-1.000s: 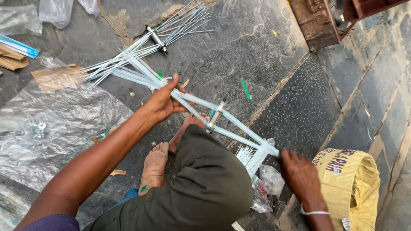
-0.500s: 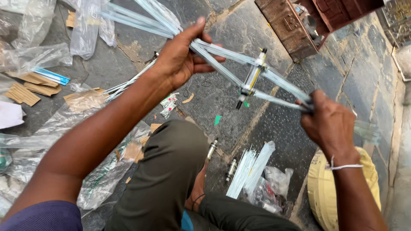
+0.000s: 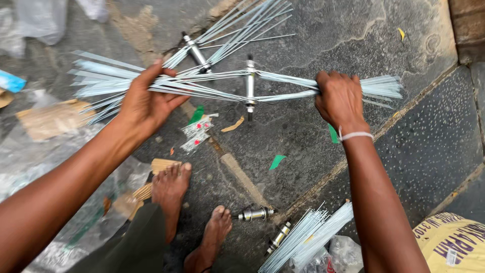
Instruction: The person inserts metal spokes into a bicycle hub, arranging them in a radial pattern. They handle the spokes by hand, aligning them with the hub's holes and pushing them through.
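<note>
Evidently both hands share one load: the left hand (image 3: 144, 101) and right hand (image 3: 339, 98) each clamp a spoke bundle, holding the hub (image 3: 249, 83) level above the stone floor (image 3: 323, 151).

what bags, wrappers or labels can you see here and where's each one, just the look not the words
Yellow woven sack: bottom right corner, purple print.
Clear plastic sheets: left floor, crumpled.
Clear plastic bag: bottom centre beside loose spokes.
Small white printed wrapper: floor below left hand, red and green marks.
Blue flat packet: left edge.
</note>
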